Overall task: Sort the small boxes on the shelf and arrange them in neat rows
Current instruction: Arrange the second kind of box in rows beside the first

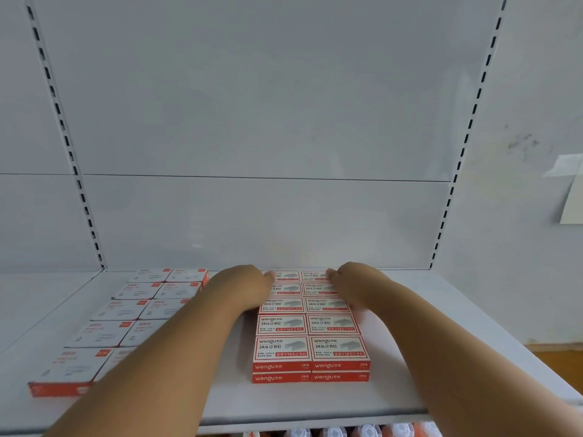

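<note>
Red-and-white staple boxes (310, 345) form a block two columns wide, several rows deep and two layers high at the middle of the white shelf (410, 326). My left hand (244, 287) lies against the block's left side at the rear rows, its fingertips touching the rear left box. On the right side, my right hand (355, 283) lies against the rear rows with its fingertips on the rear right box. Both hands press on the block and hold nothing. A second block of paler red-and-white boxes (126, 313) lies to the left, partly hidden by my left forearm.
The shelf's white back panel (252, 216) stands right behind the boxes, between slotted uprights (82, 190). Bare shelf lies right of the middle block. A paper sheet (572, 197) hangs on the wall at far right. Orange-and-white items (362, 432) show on the shelf below.
</note>
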Demonstrator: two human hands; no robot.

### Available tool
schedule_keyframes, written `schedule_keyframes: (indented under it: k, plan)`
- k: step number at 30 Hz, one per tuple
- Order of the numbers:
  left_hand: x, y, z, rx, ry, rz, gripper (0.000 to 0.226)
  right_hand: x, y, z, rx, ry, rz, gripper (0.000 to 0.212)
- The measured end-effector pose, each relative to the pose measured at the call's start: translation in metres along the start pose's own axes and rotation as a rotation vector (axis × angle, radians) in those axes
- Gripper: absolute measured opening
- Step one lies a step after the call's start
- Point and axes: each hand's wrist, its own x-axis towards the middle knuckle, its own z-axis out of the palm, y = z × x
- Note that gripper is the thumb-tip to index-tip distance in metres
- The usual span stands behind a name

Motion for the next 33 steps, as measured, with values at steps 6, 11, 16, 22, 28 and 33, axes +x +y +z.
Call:
schedule_keyframes:
  k: [6,11,16,22,28,33]
  plan:
    - [-0.004,-0.001,-0.004,-0.104,0.158,-0.053,0.052,-0.006,-0.001,-0.007,0.063,0.004,0.035,0.051]
    - [0.003,0.013,-0.009,-0.516,0.176,-0.027,0.025,0.001,-0.006,-0.014,0.181,0.223,0.016,0.038]
    - [0.003,0.018,0.004,-0.786,0.086,0.052,0.021,-0.003,-0.014,0.002,0.94,0.116,-0.038,0.007]
    - [0.005,0.02,0.01,-0.748,0.067,0.119,0.022,-0.002,-0.015,0.009,0.978,0.072,-0.093,0.02]
    - [0.006,0.02,0.012,-0.78,0.039,0.123,0.02,-0.002,-0.018,0.01,0.884,0.093,-0.094,0.021]
    - [0.007,0.02,0.012,-0.787,0.042,0.129,0.019,-0.001,-0.017,0.011,0.836,0.122,-0.12,0.018]
